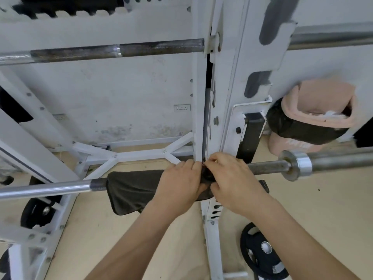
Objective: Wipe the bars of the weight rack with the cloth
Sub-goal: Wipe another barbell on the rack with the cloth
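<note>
A dark cloth (pixel 131 190) hangs draped over the lower steel barbell (pixel 50 187), which crosses the view from left to right. My left hand (pixel 179 183) rests on the cloth's right part with its fingers curled over the bar. Right beside it, my right hand (pixel 232 178) pinches the bunched end of the cloth against the bar, just in front of the white rack upright (pixel 198 98). The two hands nearly touch. A second, upper barbell (pixel 121 50) sits higher on the rack.
The lower bar's collar and sleeve (pixel 298 165) stick out to the right. A black weight plate (pixel 262 253) lies on the floor at lower right, another (pixel 38 213) at lower left. A pink and black roll (pixel 310 118) hangs right of the upright. White frame braces (pixel 113 158) cross behind.
</note>
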`<state>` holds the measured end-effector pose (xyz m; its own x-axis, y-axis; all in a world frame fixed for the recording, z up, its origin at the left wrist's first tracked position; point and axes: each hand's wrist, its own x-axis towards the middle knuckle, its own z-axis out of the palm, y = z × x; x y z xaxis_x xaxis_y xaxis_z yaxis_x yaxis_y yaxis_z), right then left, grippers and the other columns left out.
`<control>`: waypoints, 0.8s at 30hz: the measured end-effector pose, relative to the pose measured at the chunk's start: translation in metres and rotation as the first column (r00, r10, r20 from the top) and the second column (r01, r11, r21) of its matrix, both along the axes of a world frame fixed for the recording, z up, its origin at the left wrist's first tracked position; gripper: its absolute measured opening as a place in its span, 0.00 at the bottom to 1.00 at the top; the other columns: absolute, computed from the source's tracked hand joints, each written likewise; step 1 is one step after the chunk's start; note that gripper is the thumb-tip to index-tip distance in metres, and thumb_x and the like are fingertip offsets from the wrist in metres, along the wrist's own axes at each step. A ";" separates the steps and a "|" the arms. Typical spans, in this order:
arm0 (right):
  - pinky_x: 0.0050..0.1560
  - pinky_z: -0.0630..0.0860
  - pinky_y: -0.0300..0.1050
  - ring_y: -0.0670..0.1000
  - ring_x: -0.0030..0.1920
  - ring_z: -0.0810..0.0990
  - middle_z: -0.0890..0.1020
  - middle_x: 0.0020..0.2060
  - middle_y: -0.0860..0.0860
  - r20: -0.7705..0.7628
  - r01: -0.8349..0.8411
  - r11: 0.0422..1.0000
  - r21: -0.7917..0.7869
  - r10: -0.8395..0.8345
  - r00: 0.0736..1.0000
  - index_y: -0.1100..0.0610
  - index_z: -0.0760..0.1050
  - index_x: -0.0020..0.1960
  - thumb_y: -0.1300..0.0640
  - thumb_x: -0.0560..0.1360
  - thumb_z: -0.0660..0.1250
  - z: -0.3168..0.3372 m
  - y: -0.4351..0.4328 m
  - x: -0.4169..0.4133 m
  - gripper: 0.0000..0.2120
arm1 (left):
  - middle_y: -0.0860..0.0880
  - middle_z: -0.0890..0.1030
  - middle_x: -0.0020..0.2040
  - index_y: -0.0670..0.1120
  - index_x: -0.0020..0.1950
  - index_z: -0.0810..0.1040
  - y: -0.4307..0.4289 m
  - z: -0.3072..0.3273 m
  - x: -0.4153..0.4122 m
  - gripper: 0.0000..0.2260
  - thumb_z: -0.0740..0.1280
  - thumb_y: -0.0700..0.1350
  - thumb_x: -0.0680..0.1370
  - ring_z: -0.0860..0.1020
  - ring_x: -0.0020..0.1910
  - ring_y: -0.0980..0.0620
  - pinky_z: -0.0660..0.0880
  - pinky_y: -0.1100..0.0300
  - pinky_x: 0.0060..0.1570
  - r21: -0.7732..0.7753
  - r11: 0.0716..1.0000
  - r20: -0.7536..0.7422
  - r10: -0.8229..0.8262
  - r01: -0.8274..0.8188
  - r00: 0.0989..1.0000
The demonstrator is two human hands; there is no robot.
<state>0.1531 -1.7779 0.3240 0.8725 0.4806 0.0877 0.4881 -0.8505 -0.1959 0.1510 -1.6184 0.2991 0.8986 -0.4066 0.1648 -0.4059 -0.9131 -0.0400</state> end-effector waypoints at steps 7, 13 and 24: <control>0.41 0.74 0.47 0.52 0.42 0.75 0.79 0.41 0.50 0.127 0.373 0.853 0.365 -0.442 0.888 0.57 0.80 0.44 0.62 0.73 0.65 -0.008 -0.073 0.007 0.06 | 0.50 0.78 0.49 0.49 0.55 0.73 -0.019 0.010 0.009 0.15 0.55 0.58 0.81 0.77 0.46 0.48 0.70 0.55 0.39 -0.107 0.993 -0.092 0.034 -0.044 0.995; 0.38 0.66 0.47 0.56 0.38 0.77 0.78 0.36 0.52 0.123 0.316 0.940 0.129 -0.332 0.935 0.54 0.71 0.40 0.52 0.79 0.55 -0.017 -0.084 0.025 0.12 | 0.50 0.77 0.45 0.48 0.52 0.71 -0.076 0.004 0.018 0.17 0.55 0.60 0.80 0.76 0.40 0.48 0.65 0.56 0.34 -0.103 0.993 0.000 -0.057 0.057 0.998; 0.36 0.63 0.47 0.56 0.34 0.75 0.68 0.28 0.45 0.009 0.244 0.969 0.032 -0.244 0.970 0.54 0.63 0.48 0.53 0.80 0.54 -0.014 -0.085 0.036 0.05 | 0.51 0.72 0.34 0.51 0.35 0.69 -0.072 0.013 0.051 0.23 0.48 0.62 0.81 0.77 0.40 0.47 0.73 0.51 0.44 -0.207 0.978 -0.399 -0.053 -0.033 0.915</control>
